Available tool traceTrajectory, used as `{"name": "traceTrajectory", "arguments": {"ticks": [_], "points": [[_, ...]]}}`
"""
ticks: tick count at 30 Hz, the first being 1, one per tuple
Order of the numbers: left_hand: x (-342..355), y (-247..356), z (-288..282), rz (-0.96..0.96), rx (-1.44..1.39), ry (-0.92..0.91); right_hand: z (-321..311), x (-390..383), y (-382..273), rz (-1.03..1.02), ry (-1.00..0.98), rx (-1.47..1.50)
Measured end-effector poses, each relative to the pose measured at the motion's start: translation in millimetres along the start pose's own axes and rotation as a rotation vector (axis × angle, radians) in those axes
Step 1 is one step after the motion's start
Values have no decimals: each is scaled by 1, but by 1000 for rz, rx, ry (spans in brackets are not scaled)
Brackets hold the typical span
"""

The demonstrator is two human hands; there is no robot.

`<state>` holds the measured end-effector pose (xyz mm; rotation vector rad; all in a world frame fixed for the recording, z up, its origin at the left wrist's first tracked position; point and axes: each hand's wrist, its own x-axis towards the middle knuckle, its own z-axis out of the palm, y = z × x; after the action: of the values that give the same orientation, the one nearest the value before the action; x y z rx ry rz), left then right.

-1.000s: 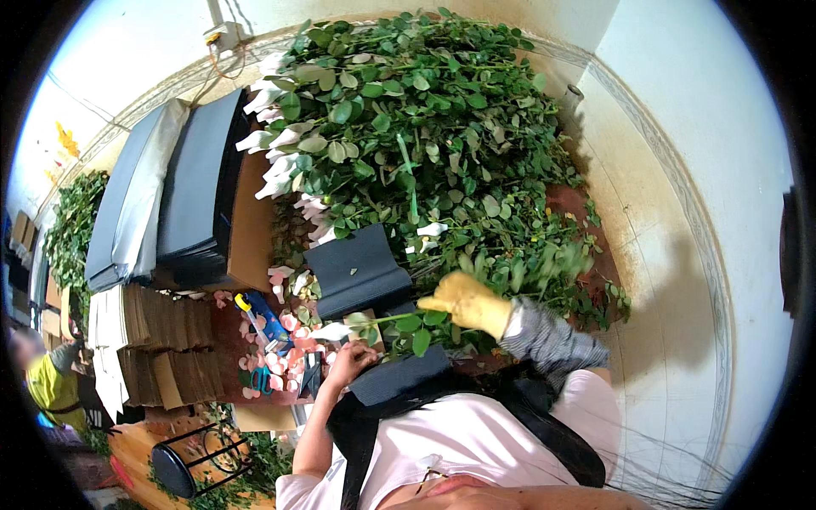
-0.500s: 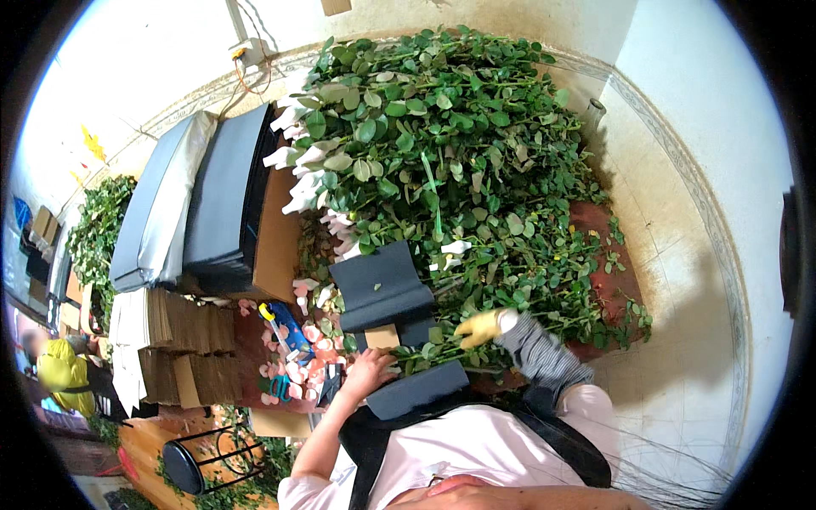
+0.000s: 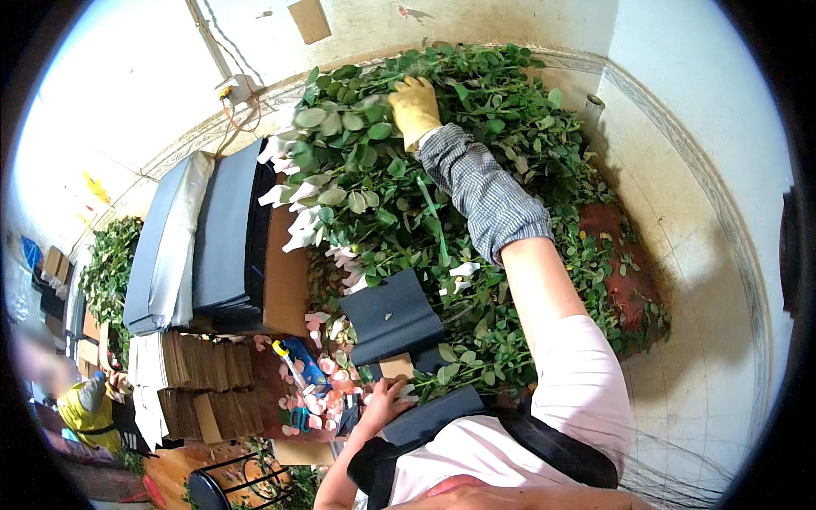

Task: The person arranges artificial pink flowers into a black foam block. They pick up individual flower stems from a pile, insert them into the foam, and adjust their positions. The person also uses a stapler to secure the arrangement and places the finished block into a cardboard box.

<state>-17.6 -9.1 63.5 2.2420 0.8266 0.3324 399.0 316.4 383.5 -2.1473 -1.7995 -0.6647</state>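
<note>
Over the remaining rose pile (image 3: 501,119), the gloved right hand (image 3: 415,109) shows no verifiable grip, while the left hand (image 3: 384,405), its fingers' hold likewise undeterminable, rests beside roses (image 3: 466,365) already laid between dark sheets (image 3: 391,313).

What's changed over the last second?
The gloved right hand let go of the rose stem, which now seems to lie by the near dark sheet, and went up and away to the far part of the rose pile; whether it grips anything there isn't clear. Bare left hand stayed by that sheet; cardboard stack and scissors unchanged.
</note>
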Motion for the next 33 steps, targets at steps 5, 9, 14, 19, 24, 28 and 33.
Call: {"name": "traceTrajectory", "arguments": {"ticks": [5,9,14,19,24,28,33], "points": [[-11,-9,6,-72,-130,33,-29,-37,3,-195,514,300],[1,-9,8,-49,-121,8,-8,-65,105,-262,534,60],[-4,-5,5,-46,-91,65,-47,-153,118,-198,376,25],[-8,-8,9,-93,-123,61,-93,-245,65,-207,48,279],[2,-3,4,-113,-149,32,-91,-288,49,-267,112,274],[-3,-13,6,-57,-82,40,-111,-298,-12,-413,66,462],[-1,-18,16,-68,-108,85,-87,-350,-11,-482,-410,318]]}}
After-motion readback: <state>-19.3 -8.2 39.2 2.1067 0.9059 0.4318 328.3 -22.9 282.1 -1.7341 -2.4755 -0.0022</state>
